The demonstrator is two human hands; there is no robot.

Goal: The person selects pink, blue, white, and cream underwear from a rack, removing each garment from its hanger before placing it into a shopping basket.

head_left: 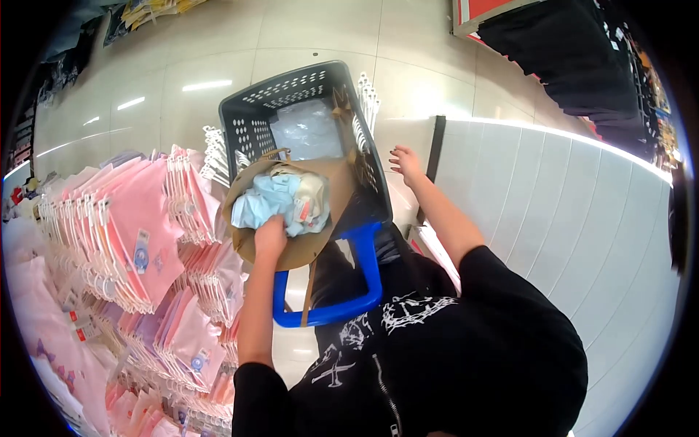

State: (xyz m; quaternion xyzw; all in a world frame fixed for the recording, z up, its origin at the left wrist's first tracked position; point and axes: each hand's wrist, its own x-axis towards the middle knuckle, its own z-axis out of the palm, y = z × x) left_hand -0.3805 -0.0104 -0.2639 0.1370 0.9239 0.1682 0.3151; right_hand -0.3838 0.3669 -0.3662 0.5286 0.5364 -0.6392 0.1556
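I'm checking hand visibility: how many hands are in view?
2: the left hand, partly hidden, at the light-blue cloth in the brown paper bag; the right hand, open, beside the black basket.

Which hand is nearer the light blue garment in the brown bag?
Left. The left hand touches the light blue garment in the brown bag; the right hand is apart from it, right of the basket.

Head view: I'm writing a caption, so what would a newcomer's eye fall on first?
Probably the bright blue handle, at the near end of the dark basket. Next, the pale blue cloth in the open brown bag, with the left hand on it. Then the rows of hanging pink clothes filling the left side.
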